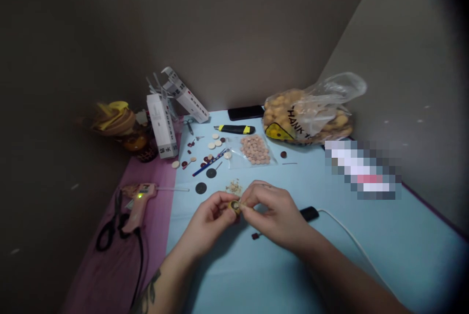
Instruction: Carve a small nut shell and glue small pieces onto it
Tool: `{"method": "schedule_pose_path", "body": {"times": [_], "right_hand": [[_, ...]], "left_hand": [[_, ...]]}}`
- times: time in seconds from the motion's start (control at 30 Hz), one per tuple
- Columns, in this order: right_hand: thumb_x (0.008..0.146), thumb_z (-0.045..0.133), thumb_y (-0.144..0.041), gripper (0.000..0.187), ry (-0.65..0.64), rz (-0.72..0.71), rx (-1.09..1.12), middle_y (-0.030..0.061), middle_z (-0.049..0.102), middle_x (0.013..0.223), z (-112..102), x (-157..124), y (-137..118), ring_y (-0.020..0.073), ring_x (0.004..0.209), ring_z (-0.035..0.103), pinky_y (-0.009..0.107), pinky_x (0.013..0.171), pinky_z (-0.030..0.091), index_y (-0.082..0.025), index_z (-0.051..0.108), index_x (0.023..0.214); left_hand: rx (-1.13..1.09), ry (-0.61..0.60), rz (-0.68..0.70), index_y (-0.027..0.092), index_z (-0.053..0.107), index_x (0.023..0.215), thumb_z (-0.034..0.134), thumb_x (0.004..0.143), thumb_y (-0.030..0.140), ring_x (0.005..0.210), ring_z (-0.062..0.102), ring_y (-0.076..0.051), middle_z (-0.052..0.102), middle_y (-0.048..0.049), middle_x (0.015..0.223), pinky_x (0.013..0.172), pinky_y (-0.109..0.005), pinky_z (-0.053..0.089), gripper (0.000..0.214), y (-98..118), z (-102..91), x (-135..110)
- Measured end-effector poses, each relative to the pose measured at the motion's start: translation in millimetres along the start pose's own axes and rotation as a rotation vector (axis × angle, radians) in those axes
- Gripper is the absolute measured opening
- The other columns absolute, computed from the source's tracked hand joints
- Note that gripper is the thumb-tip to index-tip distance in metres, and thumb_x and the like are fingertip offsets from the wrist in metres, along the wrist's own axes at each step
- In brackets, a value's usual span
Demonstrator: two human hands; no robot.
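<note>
My left hand (216, 211) is closed around a small yellow-brown hollow round shell (233, 207), its opening turned up and pale bits showing inside. At that opening, the fingertips of my right hand (269, 209) are pinched together. What they grip is too small to make out. Pale crumbs (233, 187) lie on the blue mat (223, 284) just beyond my hands. Partly hidden under my right hand and wrist is a black corded rotary tool (309, 214) with a dark red tip.
A pink glue gun (141, 206) and black scissors (106, 236) lie at left. Beyond my hands are a bag of pinkish beads (255, 149), a utility knife (236, 129), dark discs (201, 188) and a phone (245, 113). White boxes (161, 126) and a bag of round shells (308, 116) stand behind.
</note>
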State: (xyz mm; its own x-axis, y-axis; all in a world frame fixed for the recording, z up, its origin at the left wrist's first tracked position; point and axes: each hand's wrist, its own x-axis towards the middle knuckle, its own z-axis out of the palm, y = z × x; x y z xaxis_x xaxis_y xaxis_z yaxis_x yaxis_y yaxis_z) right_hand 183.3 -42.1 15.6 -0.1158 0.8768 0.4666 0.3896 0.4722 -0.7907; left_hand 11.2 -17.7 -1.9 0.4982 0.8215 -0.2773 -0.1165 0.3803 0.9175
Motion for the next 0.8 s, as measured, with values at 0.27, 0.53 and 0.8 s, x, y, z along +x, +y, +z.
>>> {"method": "schedule_pose_path", "body": {"times": [0.27,0.53,0.8], "right_hand": [[0.081,0.055,-0.005,0.022,0.075,-0.1,-0.03,-0.0006,0.062,0.065,2.1,-0.1,1.1,0.0146,0.067,0.058,0.029,0.065,0.048,-0.021,0.052,0.066],[0.082,0.055,-0.006,0.023,0.09,-0.117,-0.054,-0.0002,0.063,0.066,7.9,0.0,0.6,0.0144,0.066,0.057,0.029,0.064,0.048,-0.022,0.05,0.067],[0.085,0.055,-0.008,0.021,0.099,-0.194,-0.118,0.0,0.063,0.067,8.9,-2.7,5.2,0.0152,0.067,0.057,0.03,0.065,0.05,-0.022,0.051,0.07]], "left_hand": [[-0.149,-0.018,-0.051,0.018,0.068,0.111,0.071,0.077,0.042,0.077,0.057,-0.016,0.065,-0.0064,0.089,0.08,-0.033,0.043,0.042,-8.1,-1.4,0.8],[-0.244,0.005,-0.055,0.019,0.064,0.102,0.069,0.081,0.039,0.071,0.057,-0.013,0.061,-0.0017,0.08,0.074,-0.03,0.045,0.03,-5.9,1.6,0.2],[-0.232,-0.006,-0.057,0.014,0.062,0.088,0.071,0.077,0.044,0.065,0.054,-0.012,0.059,-0.0013,0.071,0.065,-0.026,0.044,0.033,-0.7,5.0,0.0]]}}
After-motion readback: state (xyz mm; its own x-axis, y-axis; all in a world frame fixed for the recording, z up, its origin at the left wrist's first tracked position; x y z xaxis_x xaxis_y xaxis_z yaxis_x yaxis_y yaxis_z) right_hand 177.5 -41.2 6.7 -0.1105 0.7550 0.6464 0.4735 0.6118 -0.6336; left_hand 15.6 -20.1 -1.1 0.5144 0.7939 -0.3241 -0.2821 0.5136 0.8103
